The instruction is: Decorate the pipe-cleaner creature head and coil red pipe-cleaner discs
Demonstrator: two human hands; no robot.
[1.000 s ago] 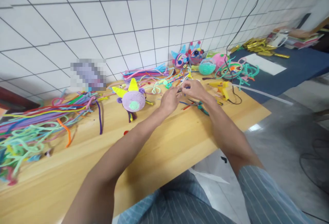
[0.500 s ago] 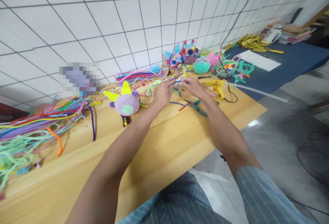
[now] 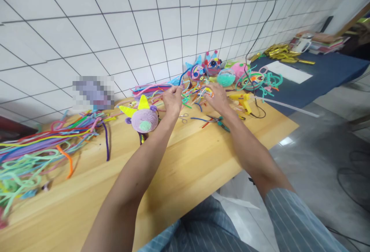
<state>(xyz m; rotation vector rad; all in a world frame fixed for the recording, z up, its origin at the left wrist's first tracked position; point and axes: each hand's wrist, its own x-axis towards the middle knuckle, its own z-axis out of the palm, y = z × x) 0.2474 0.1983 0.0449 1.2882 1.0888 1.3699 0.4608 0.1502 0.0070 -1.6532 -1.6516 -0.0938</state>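
Between the thumb and fingers of my left hand [image 3: 173,100], a dark blue pipe cleaner [image 3: 182,77] is pinched, its end rising in front of the wall. My right hand [image 3: 217,97] is over a pile of short coloured pipe cleaner pieces [image 3: 199,90], fingers curved and apart, with bits showing between them. Left of my left hand stands a lilac pipe cleaner ball figure [image 3: 144,119] with yellow horns and a mint-green nose. Small scissors [image 3: 183,118] rest near my left wrist. Teal-handled pliers [image 3: 222,124] lie below my right hand.
A yellow glue gun [image 3: 244,101] with its cord and a glue stick [image 3: 289,106] is at the right. Finished figures [image 3: 197,72] line the wall. Pipe cleaner bundles [image 3: 58,138] spread across the left. A blue-covered table [image 3: 332,70] adjoins on the right.
My hands have moved apart. The left hand shifted left with the blue pipe cleaner, now upright; the right hand has let go of it and moved right over the pile. The scissors have come into sight.
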